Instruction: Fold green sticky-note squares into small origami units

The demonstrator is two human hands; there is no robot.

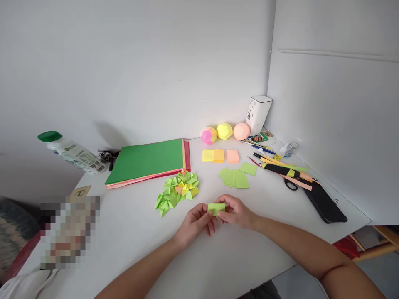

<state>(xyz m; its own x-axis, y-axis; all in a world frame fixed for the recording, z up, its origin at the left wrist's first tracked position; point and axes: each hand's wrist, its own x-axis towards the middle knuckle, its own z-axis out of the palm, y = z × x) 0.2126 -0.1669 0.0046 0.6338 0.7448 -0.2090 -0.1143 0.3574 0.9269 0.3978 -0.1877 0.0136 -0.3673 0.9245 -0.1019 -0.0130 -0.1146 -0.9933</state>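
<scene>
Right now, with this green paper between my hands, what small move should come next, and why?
Probably run your fingers along the edge of the green paper, sharpening what looks like a fold: your left hand and right hand both hold it, and it looks narrower than the loose green sheets beyond. Folded pieces lie piled to the left.

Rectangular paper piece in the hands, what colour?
The paper piece is light green, clearest in head view.

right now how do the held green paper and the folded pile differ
The left hand and right hand hold the green paper; the folded pile lies on the table. The green paper is one rectangle; the folded pile has many pointed pieces, some yellow or orange. Both show light green.
</scene>
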